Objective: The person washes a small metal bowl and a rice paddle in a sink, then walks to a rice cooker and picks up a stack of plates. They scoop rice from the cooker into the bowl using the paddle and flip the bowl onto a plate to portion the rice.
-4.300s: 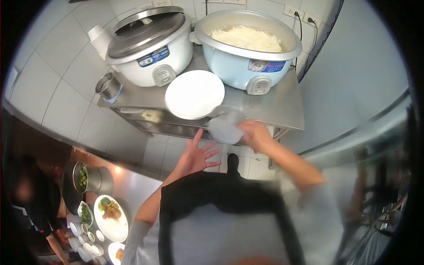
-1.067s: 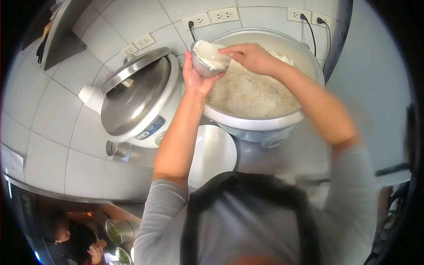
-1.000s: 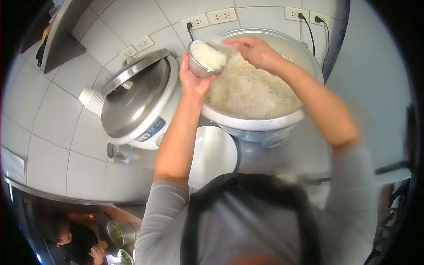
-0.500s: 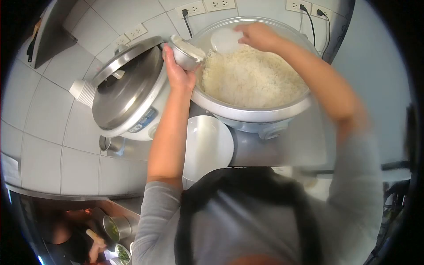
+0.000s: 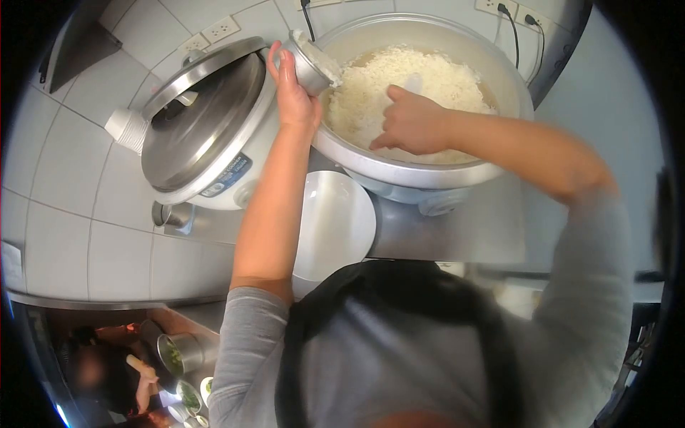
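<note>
A metal cup [image 5: 307, 70] with white rice in its mouth is held tilted in my left hand [image 5: 295, 100], at the left rim of a big open cooker [image 5: 417, 175]. White rice [image 5: 457, 78] fills much of that cooker. Over the rice is my right hand [image 5: 414, 123], its fingers bent around a pale, see-through scoop [image 5: 414, 83] that shows only in part. Below the cooker's left side lies a large white plate [image 5: 335, 221].
To the left stands a second cooker [image 5: 232, 182] with its metal lid [image 5: 203, 128] tilted. Stacked white cups [image 5: 127, 130] and a small metal cup [image 5: 171, 214] are beside it. Another person [image 5: 100, 371] is at lower left, near a metal pot [image 5: 187, 353].
My right hand has moved from the cooker's back rim down and toward me over the rice, with the scoop. My left hand still holds the cup and has shifted slightly.
</note>
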{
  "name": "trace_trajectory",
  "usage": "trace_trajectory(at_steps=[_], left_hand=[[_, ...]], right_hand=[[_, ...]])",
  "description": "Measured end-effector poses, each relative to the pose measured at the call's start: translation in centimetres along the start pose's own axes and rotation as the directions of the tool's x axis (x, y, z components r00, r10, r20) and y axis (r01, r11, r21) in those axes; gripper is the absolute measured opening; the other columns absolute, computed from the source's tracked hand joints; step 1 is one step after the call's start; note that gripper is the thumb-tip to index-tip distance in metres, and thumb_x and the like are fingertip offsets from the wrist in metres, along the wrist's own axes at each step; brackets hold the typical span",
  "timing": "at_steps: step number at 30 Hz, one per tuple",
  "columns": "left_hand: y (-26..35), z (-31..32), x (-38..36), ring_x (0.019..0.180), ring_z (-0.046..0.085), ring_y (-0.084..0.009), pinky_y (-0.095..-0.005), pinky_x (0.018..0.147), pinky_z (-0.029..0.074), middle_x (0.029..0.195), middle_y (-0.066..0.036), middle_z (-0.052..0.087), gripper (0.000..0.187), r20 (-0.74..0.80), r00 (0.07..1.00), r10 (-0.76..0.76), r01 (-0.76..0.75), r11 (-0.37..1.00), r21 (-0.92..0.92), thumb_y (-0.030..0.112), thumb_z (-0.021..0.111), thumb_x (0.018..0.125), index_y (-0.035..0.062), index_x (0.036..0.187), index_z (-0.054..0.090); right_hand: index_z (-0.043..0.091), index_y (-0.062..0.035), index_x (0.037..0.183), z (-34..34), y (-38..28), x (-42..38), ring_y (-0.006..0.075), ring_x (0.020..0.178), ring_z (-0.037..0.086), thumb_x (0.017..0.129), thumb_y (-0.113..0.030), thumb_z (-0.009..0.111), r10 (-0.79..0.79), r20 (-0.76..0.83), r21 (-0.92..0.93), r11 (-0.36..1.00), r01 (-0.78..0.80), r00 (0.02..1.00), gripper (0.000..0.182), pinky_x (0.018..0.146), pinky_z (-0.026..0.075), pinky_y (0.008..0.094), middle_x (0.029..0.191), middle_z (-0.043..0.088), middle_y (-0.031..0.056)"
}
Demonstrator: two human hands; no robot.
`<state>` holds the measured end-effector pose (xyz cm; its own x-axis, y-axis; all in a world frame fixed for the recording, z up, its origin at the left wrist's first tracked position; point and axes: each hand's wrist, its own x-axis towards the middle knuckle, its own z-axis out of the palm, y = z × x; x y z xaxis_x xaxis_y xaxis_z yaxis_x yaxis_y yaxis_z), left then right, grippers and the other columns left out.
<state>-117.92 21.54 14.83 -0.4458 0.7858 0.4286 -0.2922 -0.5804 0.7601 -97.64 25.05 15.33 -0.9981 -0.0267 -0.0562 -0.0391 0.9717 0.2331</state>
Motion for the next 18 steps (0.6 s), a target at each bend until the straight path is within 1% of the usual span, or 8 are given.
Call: trace_trajectory(at_steps=[2, 5, 6, 8, 11, 14, 15, 18], left_hand=[[0.0, 0.1, -0.1, 0.118, 0.041, -0.0293, -0.0574, 0.088, 0.038, 0.132, -0.005, 0.038, 0.053, -0.003, 1.0, 0.002, -0.002, 1.0, 0.003, 0.046, 0.045, 0.09, 0.0216, 0.134, 0.03], [-0.1, -0.1, 0.1, 0.12, 0.04, -0.0304, -0.0583, 0.089, 0.037, 0.133, -0.006, 0.038, 0.052, 0.009, 1.0, -0.021, 0.021, 1.0, -0.013, 0.048, 0.042, 0.09, 0.0203, 0.133, 0.032], [-0.2, -0.2, 0.2, 0.12, 0.039, -0.0313, -0.0587, 0.09, 0.036, 0.133, -0.007, 0.038, 0.053, 0.005, 0.999, -0.051, 0.051, 0.998, -0.041, 0.049, 0.04, 0.09, 0.0193, 0.133, 0.033], [0.2, 0.0, 0.2, 0.121, 0.038, -0.0335, -0.0595, 0.092, 0.033, 0.134, -0.01, 0.037, 0.055, 0.047, 0.982, -0.182, 0.186, 0.977, -0.104, 0.051, 0.036, 0.09, 0.0171, 0.133, 0.034], [1.5, 0.8, -0.3, 0.122, 0.035, -0.037, -0.0603, 0.094, 0.03, 0.135, -0.014, 0.036, 0.059, 0.145, 0.909, -0.391, 0.413, 0.89, -0.193, 0.055, 0.031, 0.089, 0.0141, 0.133, 0.034], [1.7, 1.4, -0.5, 0.122, 0.035, -0.0387, -0.0603, 0.094, 0.03, 0.135, -0.016, 0.035, 0.063, 0.173, 0.876, -0.451, 0.483, 0.829, -0.282, 0.058, 0.028, 0.088, 0.0132, 0.132, 0.035], [1.3, 1.4, -0.4, 0.121, 0.035, -0.0388, -0.0603, 0.092, 0.031, 0.135, -0.016, 0.035, 0.065, 0.186, 0.869, -0.459, 0.496, 0.807, -0.322, 0.061, 0.028, 0.087, 0.0137, 0.131, 0.036], [0.7, 1.2, -0.4, 0.121, 0.036, -0.0384, -0.0598, 0.091, 0.033, 0.135, -0.016, 0.036, 0.067, 0.225, 0.848, -0.48, 0.53, 0.747, -0.402, 0.063, 0.028, 0.086, 0.0144, 0.13, 0.037]], right_hand=[[0.067, -0.0248, 0.101, -0.4, -0.1, -2.0, 0.0165, 0.064, 0.052, 0.083, -0.021, 0.055, 0.073, -0.003, 0.114, 0.991, -0.072, 0.997, 0.022, 0.08, 0.028, 0.0336, 0.054, 0.054, -0.0026], [0.066, -0.0224, 0.106, -2.6, 1.5, -4.6, 0.0149, 0.063, 0.05, 0.084, -0.022, 0.056, 0.227, 0.154, 0.24, 0.936, -0.259, 0.962, 0.024, 0.075, 0.034, 0.0318, 0.063, 0.058, -0.0013], [0.064, -0.0208, 0.108, -2.4, 2.5, -5.2, 0.014, 0.064, 0.05, 0.084, -0.022, 0.056, 0.328, 0.174, 0.419, 0.829, -0.371, 0.928, 0.026, 0.073, 0.036, 0.0307, 0.066, 0.059, -0.0007], [0.061, -0.0175, 0.113, -2.2, 4.9, -6.1, 0.0122, 0.066, 0.051, 0.083, -0.022, 0.057, 0.499, 0.265, 0.707, 0.481, -0.518, 0.825, 0.031, 0.067, 0.04, 0.0286, 0.072, 0.059, 0.0007], [0.057, -0.0116, 0.117, -5.0, 7.3, -6.3, 0.011, 0.073, 0.055, 0.084, -0.022, 0.057, 0.649, 0.156, 0.766, 0.397, -0.506, 0.745, 0.034, 0.062, 0.045, 0.0269, 0.081, 0.059, 0.0035], [0.055, -0.0086, 0.117, -6.9, 7.2, -4.5, 0.012, 0.075, 0.057, 0.085, -0.018, 0.055, 0.772, -0.154, 0.773, 0.483, -0.412, 0.617, 0.034, 0.069, 0.046, 0.026, 0.08, 0.057, 0.004], [0.053, -0.0067, 0.118, -7.2, 6.5, -3.4, 0.0173, 0.079, 0.059, 0.084, -0.009, 0.051, 0.797, -0.236, 0.723, 0.527, -0.447, 0.557, 0.035, 0.072, 0.048, 0.0304, 0.087, 0.059, 0.0083], [0.049, -0.0094, 0.123, -2.3, 5.2, 0.5, 0.0241, 0.084, 0.06, 0.08, -0.003, 0.048, 0.522, -0.702, 0.268, 0.824, -0.5, 0.484, 0.043, 0.074, 0.049, 0.0357, 0.093, 0.058, 0.0134]])
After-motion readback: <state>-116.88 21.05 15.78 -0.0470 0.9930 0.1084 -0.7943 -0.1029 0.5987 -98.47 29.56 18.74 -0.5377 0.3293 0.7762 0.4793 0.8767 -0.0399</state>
